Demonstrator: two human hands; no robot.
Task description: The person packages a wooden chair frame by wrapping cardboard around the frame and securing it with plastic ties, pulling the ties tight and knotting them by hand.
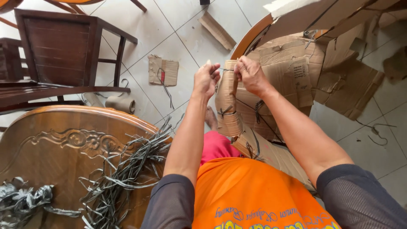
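White floor tiles (178, 46) spread below me, littered with cardboard scraps (163, 70). At centre frame my left hand (206, 79) and right hand (251, 75) are both pinched shut on a thin dark strap (226, 69) across the top of a cardboard-wrapped furniture leg (227, 101). A bundle of grey straps (127, 169) lies on the carved wooden desk (55, 144) at lower left; a dark wooden chair (59, 51) stands upper left.

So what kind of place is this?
Probably a furniture workshop or packing area: cardboard wrapping tied over a curved wooden piece, loose grey plastic straps on a carved wooden panel, and a dark wooden chair on a tiled floor.
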